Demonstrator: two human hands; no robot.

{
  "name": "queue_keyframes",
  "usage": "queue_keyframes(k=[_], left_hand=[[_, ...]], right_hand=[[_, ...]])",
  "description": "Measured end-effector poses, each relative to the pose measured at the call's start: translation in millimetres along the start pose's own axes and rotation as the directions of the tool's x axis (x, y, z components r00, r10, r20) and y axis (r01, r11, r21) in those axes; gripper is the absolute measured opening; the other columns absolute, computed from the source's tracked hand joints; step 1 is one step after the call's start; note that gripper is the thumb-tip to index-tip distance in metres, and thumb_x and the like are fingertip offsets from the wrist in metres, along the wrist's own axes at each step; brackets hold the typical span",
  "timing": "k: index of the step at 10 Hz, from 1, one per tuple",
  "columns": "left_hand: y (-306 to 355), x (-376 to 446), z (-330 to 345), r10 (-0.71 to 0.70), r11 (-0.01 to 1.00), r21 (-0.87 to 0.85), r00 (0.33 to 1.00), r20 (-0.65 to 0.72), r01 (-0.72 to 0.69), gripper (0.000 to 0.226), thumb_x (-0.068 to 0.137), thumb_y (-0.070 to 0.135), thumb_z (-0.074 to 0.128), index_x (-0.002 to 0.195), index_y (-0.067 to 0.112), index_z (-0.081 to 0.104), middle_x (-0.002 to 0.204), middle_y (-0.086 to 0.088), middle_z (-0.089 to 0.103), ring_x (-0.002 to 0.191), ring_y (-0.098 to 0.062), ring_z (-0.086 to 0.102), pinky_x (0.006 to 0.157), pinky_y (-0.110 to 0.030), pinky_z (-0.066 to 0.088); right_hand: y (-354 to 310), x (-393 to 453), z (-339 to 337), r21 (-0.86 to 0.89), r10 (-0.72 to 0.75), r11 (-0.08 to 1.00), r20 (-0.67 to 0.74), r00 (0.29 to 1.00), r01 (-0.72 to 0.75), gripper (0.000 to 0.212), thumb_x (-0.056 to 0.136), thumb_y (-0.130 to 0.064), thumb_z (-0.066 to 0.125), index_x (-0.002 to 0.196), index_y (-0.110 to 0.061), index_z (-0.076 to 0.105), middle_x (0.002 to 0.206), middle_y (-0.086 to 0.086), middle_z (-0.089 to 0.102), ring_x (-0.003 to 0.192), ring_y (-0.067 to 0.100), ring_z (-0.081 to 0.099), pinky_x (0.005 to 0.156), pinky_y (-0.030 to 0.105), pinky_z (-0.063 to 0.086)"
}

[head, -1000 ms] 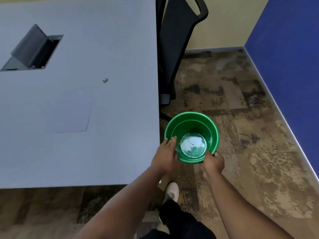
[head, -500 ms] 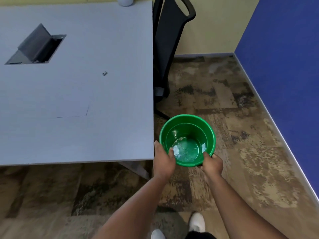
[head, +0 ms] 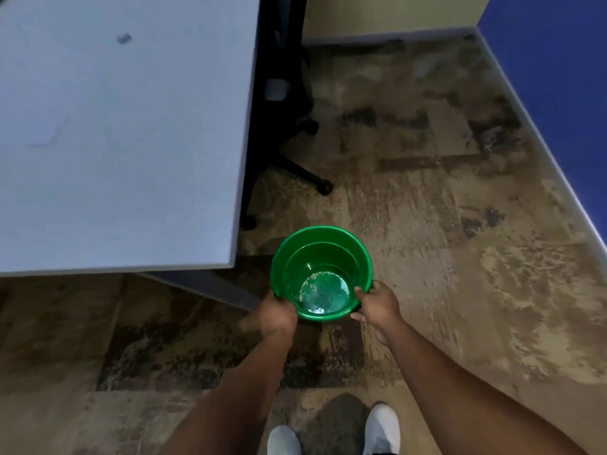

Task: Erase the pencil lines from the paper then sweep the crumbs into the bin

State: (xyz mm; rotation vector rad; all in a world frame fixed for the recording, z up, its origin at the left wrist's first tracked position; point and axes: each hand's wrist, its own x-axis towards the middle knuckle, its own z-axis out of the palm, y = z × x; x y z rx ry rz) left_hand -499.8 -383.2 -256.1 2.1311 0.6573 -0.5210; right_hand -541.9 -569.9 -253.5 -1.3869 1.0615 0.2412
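Both my hands carry a green plastic bin [head: 328, 238] just past the table's near right corner. My left hand [head: 277, 315] grips its near left rim. On the near right rim, my right hand [head: 377, 305] holds on with the thumb hooked inside. The bin's bottom shines pale, with tiny dark specks on it. A white sheet of paper [head: 39, 126] lies on the grey table [head: 147, 198], hard to tell from the tabletop; only its blurred corner edge shows. A small grey eraser [head: 124, 38] sits farther back on the table.
A black office chair [head: 279, 93] on castors stands against the table's right side. A blue wall [head: 558, 77] runs along the right, a yellow wall at the back. Patterned brown carpet [head: 443, 208] covers the floor. My white shoes [head: 382, 428] show at the bottom.
I have stepped back from the table, carrying the bin with me. The view has tilted down, so the table's cable hatch has left the frame and my shoes now show.
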Motion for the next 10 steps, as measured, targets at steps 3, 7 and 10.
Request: queue_keyframes(k=[3,7,10], left_hand=[[-110,98,76,0.011,0.999,0.054,0.994,-0.105,-0.006,0.028,0.101,0.014,0.056,0.127,0.012,0.066,0.127,-0.018,0.069,0.117,-0.040,0.063,0.094,-0.039,0.046],[-195,144,121,0.018,0.995,0.101,0.988,-0.151,-0.003,0.024,0.095,0.001,0.060,0.117,-0.003,0.070,0.108,-0.028,0.072,0.102,-0.046,0.067,0.084,-0.040,0.051],[-177,122,111,0.192,0.900,0.406,0.980,-0.044,-0.158,0.034,0.106,0.015,0.045,0.134,0.005,0.060,0.132,-0.015,0.065,0.117,-0.032,0.064,0.098,-0.040,0.053]], right_hand=[[123,124,61,-0.080,-0.018,0.997,-0.011,1.000,0.017,0.010,0.093,-0.015,0.062,0.102,-0.018,0.066,0.092,0.008,0.071,0.074,0.026,0.073,0.063,0.043,0.063],[209,174,86,-0.180,-0.027,0.983,-0.009,1.000,0.025,0.010,0.092,-0.018,0.061,0.099,-0.022,0.067,0.087,0.007,0.072,0.073,0.026,0.073,0.062,0.047,0.063],[187,131,61,-0.880,-0.399,0.376,0.130,0.908,0.292,0.061,0.099,-0.050,0.040,0.149,-0.017,0.030,0.153,0.014,0.036,0.141,0.034,0.034,0.111,0.053,0.036]])
